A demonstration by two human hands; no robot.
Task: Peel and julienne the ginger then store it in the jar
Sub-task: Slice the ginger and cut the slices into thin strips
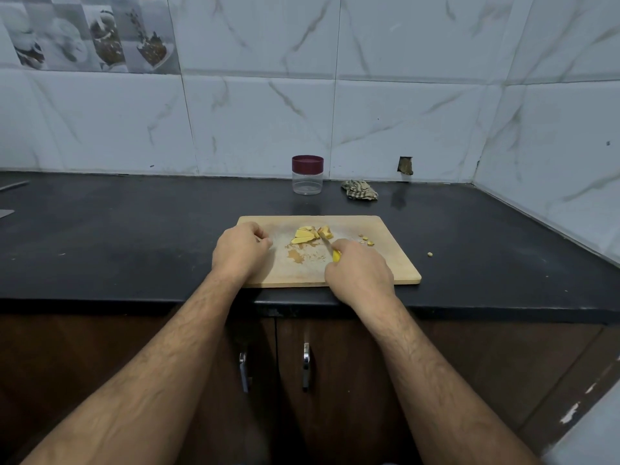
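Peeled yellow ginger slices (306,235) lie in a small heap at the middle of a wooden cutting board (385,263). My right hand (359,273) grips a yellow-handled knife (330,249), its blade pointing into the ginger heap. My left hand (241,251) rests on the board's left part with fingers curled, a little left of the ginger and holding nothing that I can see. A clear jar (307,176) with a maroon lid stands closed at the back of the counter, behind the board.
Ginger scraps (365,240) lie on the board's right part and one bit (429,254) on the black counter (134,236). A crumpled cloth (359,190) sits right of the jar. Tiled walls close off the back and right. Cabinet doors with handles (306,364) are below.
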